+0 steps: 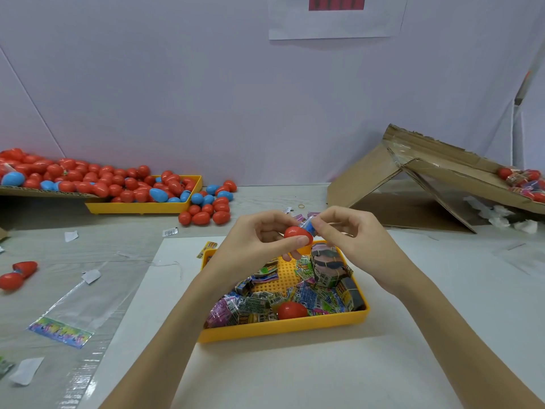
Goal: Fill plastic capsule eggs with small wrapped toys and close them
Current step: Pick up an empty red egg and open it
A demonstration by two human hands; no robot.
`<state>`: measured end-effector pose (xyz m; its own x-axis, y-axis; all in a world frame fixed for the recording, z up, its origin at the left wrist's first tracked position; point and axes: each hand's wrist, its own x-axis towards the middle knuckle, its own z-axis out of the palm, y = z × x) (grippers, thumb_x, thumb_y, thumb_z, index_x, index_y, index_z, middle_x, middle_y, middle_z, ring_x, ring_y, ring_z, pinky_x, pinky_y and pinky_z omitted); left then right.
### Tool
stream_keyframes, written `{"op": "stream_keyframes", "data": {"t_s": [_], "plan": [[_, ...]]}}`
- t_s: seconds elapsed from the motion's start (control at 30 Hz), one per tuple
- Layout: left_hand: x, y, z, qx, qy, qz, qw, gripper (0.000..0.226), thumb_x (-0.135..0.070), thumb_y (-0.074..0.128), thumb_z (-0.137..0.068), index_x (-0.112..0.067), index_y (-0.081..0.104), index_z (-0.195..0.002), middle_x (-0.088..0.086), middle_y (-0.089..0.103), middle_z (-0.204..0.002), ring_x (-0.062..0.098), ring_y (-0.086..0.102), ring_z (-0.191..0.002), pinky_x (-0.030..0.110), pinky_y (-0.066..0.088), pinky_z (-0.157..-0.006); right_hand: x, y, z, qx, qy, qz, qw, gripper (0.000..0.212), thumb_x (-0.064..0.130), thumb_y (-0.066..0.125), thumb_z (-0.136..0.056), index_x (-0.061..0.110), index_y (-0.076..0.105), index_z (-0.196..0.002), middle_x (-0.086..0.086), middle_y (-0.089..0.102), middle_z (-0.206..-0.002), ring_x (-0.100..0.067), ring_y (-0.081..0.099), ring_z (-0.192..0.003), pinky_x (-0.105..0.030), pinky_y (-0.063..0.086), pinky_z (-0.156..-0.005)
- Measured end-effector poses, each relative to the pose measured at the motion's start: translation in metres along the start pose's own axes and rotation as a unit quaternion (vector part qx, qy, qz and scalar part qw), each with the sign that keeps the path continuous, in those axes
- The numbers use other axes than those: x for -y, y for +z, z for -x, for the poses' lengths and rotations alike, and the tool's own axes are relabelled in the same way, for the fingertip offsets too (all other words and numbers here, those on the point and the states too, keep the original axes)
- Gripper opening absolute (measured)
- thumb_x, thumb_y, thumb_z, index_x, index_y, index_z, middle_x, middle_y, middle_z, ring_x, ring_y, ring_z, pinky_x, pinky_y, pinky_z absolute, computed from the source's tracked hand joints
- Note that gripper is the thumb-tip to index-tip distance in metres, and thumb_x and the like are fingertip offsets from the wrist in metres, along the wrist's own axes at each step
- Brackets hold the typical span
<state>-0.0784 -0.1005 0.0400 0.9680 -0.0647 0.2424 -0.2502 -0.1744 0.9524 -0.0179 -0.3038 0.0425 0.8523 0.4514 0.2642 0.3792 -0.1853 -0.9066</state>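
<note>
**Red capsule half held above the toy tray**

At the centre of the frame the left hand (259,240) grips a red capsule half (297,234) between thumb and curled fingers. The right hand (351,231) pinches a small blue-wrapped toy (308,225) right against the capsule's upper edge; whether the toy is already partly inside is hard to tell, since the fingers cover the opening.

Directly below the hands sits a yellow tray (283,329) on a white sheet (265,373). It is packed with wrapped toys (253,304), a banded bundle of packets (327,268) at its right rear, and a loose red capsule piece (292,309) near the front wall. Both forearms cross over the tray's left and right sides and hide parts of its contents.

In the left middle of the frame a second yellow tray (138,207) overflows with red and blue eggs (118,184), several spilled onto the grey surface (88,246) beside it. An opened red egg (17,274) lies at the far left edge. A clear plastic bag (73,314) with a colourful label stretches across the lower left. At the right, a collapsed cardboard box (413,184) leans on the surface, with more eggs and packets on its upper flap at the right edge.
</note>
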Motion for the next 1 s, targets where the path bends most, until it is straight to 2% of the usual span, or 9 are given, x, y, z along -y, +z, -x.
{"op": "stream_keyframes", "data": {"t_s": [0.17, 0.27, 0.33, 0.47, 0.63, 0.7, 0.77, 0.9, 1.0], "plan": [[0.0005, 0.0018, -0.0005, -0.007, 0.014, -0.008, 1.0, 0.028, -0.021, 0.083, -0.084, -0.012, 0.071, -0.107, 0.004, 0.079, -0.092, 0.025, 0.078, -0.079, 0.024, 0.06, -0.067, -0.0026, 0.0014, -0.0002, -0.036, -0.016, 0.039, 0.998, 0.046, 0.061, 0.059, -0.084, 0.019, 0.077, -0.089, 0.01, 0.074, -0.091, -0.002, 0.068, -0.092, -0.012, 0.053, -0.072], [0.0021, 0.0025, -0.0014, -0.026, 0.02, -0.018, 0.999, 0.028, -0.022, 0.084, -0.085, -0.014, 0.071, -0.108, 0.003, 0.079, -0.093, 0.023, 0.078, -0.08, 0.024, 0.06, -0.068, -0.0024, 0.0022, 0.0002, -0.044, -0.001, 0.042, 0.998, 0.044, 0.06, 0.06, -0.081, 0.022, 0.079, -0.091, 0.013, 0.075, -0.091, 0.0, 0.069, -0.091, -0.015, 0.054, -0.074], [0.0033, 0.0023, -0.0013, -0.042, 0.025, -0.027, 0.998, 0.028, -0.023, 0.084, -0.085, -0.016, 0.071, -0.109, 0.001, 0.079, -0.093, 0.02, 0.078, -0.081, 0.022, 0.06, -0.069, -0.0031, 0.0025, 0.0005, -0.047, 0.018, 0.014, 0.999, 0.042, 0.059, 0.065, -0.078, 0.023, 0.08, -0.093, 0.012, 0.077, -0.091, -0.002, 0.072, -0.091, -0.019, 0.057, -0.075], [0.0041, 0.0034, -0.0009, -0.073, 0.052, -0.034, 0.995, 0.028, -0.023, 0.085, -0.084, -0.02, 0.071, -0.108, -0.001, 0.079, -0.093, 0.017, 0.078, -0.08, 0.02, 0.058, -0.07, -0.0031, 0.0046, 0.0018, -0.048, 0.046, -0.084, 0.994, 0.038, 0.046, 0.075, -0.079, 0.015, 0.08, -0.099, -0.001, 0.08, -0.089, -0.016, 0.078, -0.085, -0.023, 0.061, -0.066], [0.0039, 0.0034, -0.0007, -0.092, 0.09, -0.055, 0.99, 0.03, -0.022, 0.087, -0.082, -0.021, 0.072, -0.107, -0.007, 0.078, -0.095, 0.012, 0.077, -0.08, 0.017, 0.056, -0.07, -0.001, 0.006, 0.0033, -0.041, 0.047, -0.149, 0.987, 0.032, 0.036, 0.082, -0.078, 0.011, 0.079, -0.097, -0.01, 0.08, -0.09, -0.025, 0.079, -0.087, -0.03, 0.065, -0.072], [0.004, 0.0033, -0.0006, -0.093, 0.101, -0.057, 0.989, 0.031, -0.022, 0.088, -0.081, -0.02, 0.071, -0.107, -0.008, 0.078, -0.096, 0.012, 0.077, -0.083, 0.017, 0.057, -0.071, -0.0008, 0.0075, 0.0034, -0.039, 0.051, -0.164, 0.984, 0.037, 0.036, 0.085, -0.075, 0.013, 0.075, -0.103, -0.01, 0.08, -0.094, -0.028, 0.079, -0.088, -0.037, 0.066, -0.075], [0.0046, 0.0031, -0.0002, -0.094, 0.108, -0.062, 0.988, 0.033, -0.024, 0.088, -0.08, -0.02, 0.071, -0.109, -0.007, 0.078, -0.097, 0.013, 0.077, -0.086, 0.019, 0.058, -0.073, -0.0006, 0.0083, 0.0036, -0.03, 0.057, -0.157, 0.986, 0.039, 0.037, 0.086, -0.077, 0.02, 0.073, -0.109, -0.007, 0.08, -0.099, -0.027, 0.079, -0.089, -0.038, 0.066, -0.073], [0.0064, 0.0024, 0.0008, -0.092, 0.127, -0.086, 0.984, 0.039, -0.029, 0.087, -0.079, -0.017, 0.069, -0.111, -0.002, 0.079, -0.091, 0.016, 0.077, -0.084, 0.026, 0.06, -0.077, 0.0006, 0.0079, 0.0061, 0.01, 0.07, -0.137, 0.988, 0.028, 0.045, 0.082, -0.083, 0.031, 0.077, -0.107, -0.004, 0.08, -0.103, -0.024, 0.078, -0.094, -0.045, 0.065, -0.079], [0.0053, 0.003, -0.0001, -0.107, 0.19, -0.148, 0.965, 0.041, -0.027, 0.085, -0.079, -0.008, 0.07, -0.112, 0.002, 0.073, -0.103, 0.015, 0.077, -0.085, 0.03, 0.063, -0.08, 0.0004, 0.0084, 0.0063, 0.023, 0.084, -0.139, 0.987, 0.03, 0.045, 0.081, -0.085, 0.028, 0.078, -0.11, -0.005, 0.08, -0.105, -0.023, 0.078, -0.099, -0.047, 0.064, -0.087]]}}
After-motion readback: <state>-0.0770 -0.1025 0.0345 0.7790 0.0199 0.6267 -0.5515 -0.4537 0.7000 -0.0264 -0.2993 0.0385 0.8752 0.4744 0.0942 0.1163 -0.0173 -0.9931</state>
